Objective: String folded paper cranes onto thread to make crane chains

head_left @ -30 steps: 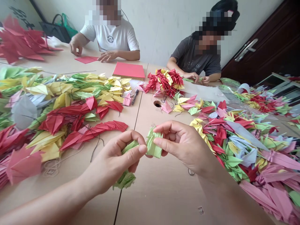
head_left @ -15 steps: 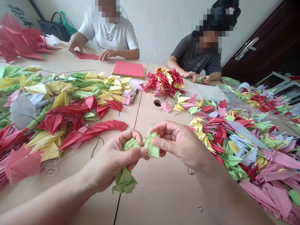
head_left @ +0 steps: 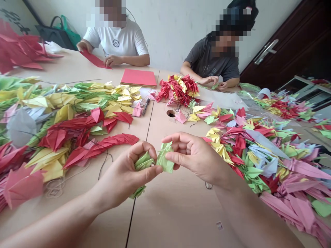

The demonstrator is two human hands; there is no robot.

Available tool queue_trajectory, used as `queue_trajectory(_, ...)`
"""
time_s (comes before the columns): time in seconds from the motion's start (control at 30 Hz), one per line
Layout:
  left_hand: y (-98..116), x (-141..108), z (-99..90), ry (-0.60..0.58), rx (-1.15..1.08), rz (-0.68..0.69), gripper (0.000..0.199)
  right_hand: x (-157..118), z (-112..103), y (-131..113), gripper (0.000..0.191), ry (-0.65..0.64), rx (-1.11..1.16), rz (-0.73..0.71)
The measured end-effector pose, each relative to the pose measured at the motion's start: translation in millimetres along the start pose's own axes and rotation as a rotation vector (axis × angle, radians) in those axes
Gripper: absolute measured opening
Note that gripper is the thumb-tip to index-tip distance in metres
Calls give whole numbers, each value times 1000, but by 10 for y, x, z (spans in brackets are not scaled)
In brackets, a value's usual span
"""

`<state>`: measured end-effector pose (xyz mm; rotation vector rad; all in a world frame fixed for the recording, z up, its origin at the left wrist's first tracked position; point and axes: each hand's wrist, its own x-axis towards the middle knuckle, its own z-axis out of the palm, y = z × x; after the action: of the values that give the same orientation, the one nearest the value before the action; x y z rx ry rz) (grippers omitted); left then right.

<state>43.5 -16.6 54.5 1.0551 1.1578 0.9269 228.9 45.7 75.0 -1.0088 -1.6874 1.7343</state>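
Over the middle of the table, my left hand (head_left: 134, 170) is closed around a light green folded-paper string (head_left: 144, 162); its lower end shows beneath my palm. My right hand (head_left: 186, 151) pinches a green folded-paper piece (head_left: 166, 156) between thumb and fingers. The two green parts meet near my left thumb tip; whether a thread joins them is hidden. Left of my hands lies a curved row of red folded paper (head_left: 111, 142). Strings of yellow folded paper (head_left: 219, 146) begin just right of my right hand.
Heaps of coloured folded paper cover the left (head_left: 64, 100) and right (head_left: 271, 151) of the table. Beyond are a stack of red paper (head_left: 139, 77), a pen (head_left: 146, 106) and a round table hole (head_left: 170, 113). Two people sit opposite, one handling a red sheet (head_left: 95, 60).
The green string's lower end has swung up, with less of it showing below my left hand. Across the table, a person has lifted one end of the red sheet. The view has shifted slightly.
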Motion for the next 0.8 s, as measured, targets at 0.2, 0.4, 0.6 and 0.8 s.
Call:
queue_trajectory(0.2, -77, 54, -48, -135, -15, -110, 35, -109, -37, 128, 26, 16, 74, 58)
queue_trajectory(0.4, -197, 132, 19, -183, 109, -229, 43, -240, -83, 470, 36, 100, 336, 160)
queue_trajectory(0.6, -286, 209, -25, -69, 148, -310, 45, -274, -161, 545, 31, 124, 403, 133)
queue_trajectory(0.8, -267, 198, 26, -141, 164, -294, 45, -302, -86, 610, 27, 99, 296, 157)
